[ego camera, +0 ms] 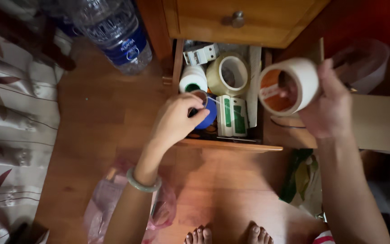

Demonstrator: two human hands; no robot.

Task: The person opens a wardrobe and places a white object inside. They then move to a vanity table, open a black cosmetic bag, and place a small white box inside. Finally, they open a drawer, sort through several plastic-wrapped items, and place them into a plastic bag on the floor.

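Observation:
My right hand [328, 104] holds a large white tape roll [290, 84] with an orange inner core, lifted to the right of an open wooden drawer [231, 144]. My left hand [174, 119] reaches into the drawer and grips a blue tape roll [209, 114] at its front left. Inside the drawer lie a wide clear-brown tape roll [229, 74], a white roll with a green centre [192, 80], a white and green box [232, 116] and a white plastic part [200, 54]. A pale green bangle [143, 184] circles my left wrist.
A clear water bottle with a blue label [116, 34] stands on the wooden floor at the upper left. Patterned fabric [10, 117] runs along the left edge. A pink plastic bag [107, 201] lies under my left arm. A cardboard box [380, 122] and green bag [296, 178] sit right. My bare toes [229, 235] show below.

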